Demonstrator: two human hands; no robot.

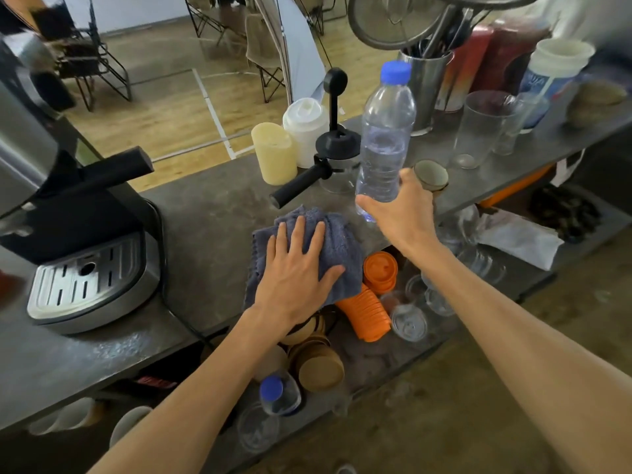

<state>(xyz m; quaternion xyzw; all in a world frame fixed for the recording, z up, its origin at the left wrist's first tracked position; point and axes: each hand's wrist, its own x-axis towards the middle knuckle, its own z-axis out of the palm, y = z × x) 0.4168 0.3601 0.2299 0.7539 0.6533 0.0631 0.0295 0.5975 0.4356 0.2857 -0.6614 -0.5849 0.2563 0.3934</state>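
Observation:
A crumpled blue-grey cloth [338, 237] lies on the dark grey counter [208, 220]. My left hand [297, 273] presses flat on it with the fingers spread. My right hand [398, 210] grips the lower part of a clear plastic water bottle [386, 138] with a blue cap, held upright and slightly tilted, just right of the cloth and above the counter. The bottle is partly filled with water.
An espresso machine [85, 241] stands at the left. Behind the cloth are a black-handled portafilter [301, 183], a cream cup stack [275, 153] and a white cup stack [306, 131]. Glasses [478, 131] and a metal utensil holder [425, 87] stand at the right. The lower shelf holds orange lids [369, 313], paper cups and clear lids.

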